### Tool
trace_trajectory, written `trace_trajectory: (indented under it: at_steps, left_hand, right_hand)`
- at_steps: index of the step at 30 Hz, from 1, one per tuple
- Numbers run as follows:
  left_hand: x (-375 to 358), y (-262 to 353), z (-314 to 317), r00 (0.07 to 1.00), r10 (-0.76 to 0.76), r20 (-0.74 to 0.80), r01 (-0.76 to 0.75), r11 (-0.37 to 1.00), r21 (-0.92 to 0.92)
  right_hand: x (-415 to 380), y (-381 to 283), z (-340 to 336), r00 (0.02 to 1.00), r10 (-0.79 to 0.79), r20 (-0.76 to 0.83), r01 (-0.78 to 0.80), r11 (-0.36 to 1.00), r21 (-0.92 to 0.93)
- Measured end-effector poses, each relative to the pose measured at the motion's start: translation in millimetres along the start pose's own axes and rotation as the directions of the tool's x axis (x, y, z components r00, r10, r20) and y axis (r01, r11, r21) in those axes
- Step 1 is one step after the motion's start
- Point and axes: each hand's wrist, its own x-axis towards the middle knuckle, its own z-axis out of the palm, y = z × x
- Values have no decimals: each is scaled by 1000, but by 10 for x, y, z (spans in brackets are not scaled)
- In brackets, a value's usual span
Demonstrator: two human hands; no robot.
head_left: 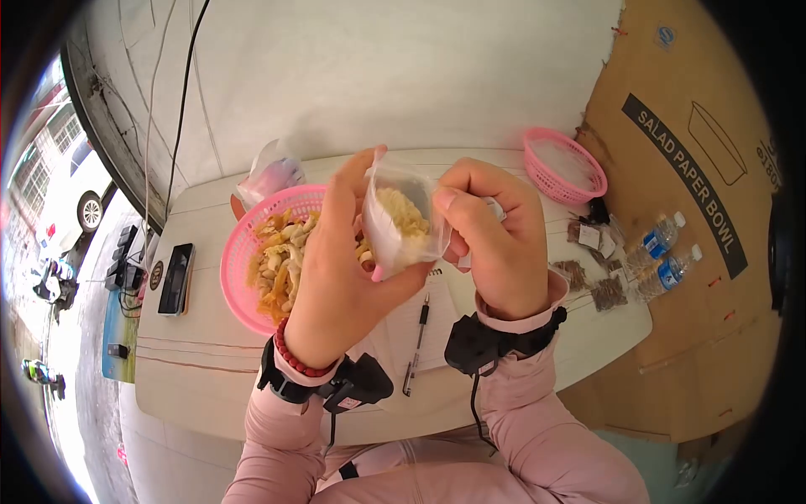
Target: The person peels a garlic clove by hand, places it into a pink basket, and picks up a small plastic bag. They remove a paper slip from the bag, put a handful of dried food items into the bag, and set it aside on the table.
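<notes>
A clear plastic bag (pixel 383 244) with pale yellow, crinkled dried pieces (pixel 403 213) inside is held up over the table, its mouth spread. My left hand (pixel 332 260) grips it from the left, thumb underneath and fingers along the far side. On the other side, my right hand (pixel 499 239) pinches the bag's right edge between thumb and curled fingers. Something small and white shows by the right fingers; I cannot make it out. Behind my left hand stands a pink basket (pixel 232 281) of mixed dried food pieces (pixel 277 260), partly hidden by that hand.
On the white table (pixel 193 370) lie a pen (pixel 421 336) on paper (pixel 437 353) and a phone (pixel 175 279). At right are a second pink basket (pixel 579 195) with clear plastic, several small packets (pixel 608 294), two water bottles (pixel 659 239) and a large cardboard box (pixel 663 336).
</notes>
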Motion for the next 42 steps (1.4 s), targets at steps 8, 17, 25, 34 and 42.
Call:
trace_trajectory:
  at_steps: [8,17,25,34,42]
  left_hand:
    - [3,5,-48,988,49,-144,5,936,353]
    - [-1,3,-43,999,17,-32,1,869,494]
    - [14,-126,-66,980,15,-199,57,935,350]
    - [57,-224,-366,970,-34,-242,160,836,525]
    - [-9,-525,-715,934,58,-353,237,640,731]
  right_hand:
    - [54,-30,-65,993,-70,-90,48,974,-221]
    - [58,37,-123,986,116,122,-77,954,-289]
    - [73,-8,-122,977,172,-128,-171,985,23]
    - [137,94,-165,960,-81,-267,117,986,122]
    - [147,178,-199,976,-105,-192,115,992,42]
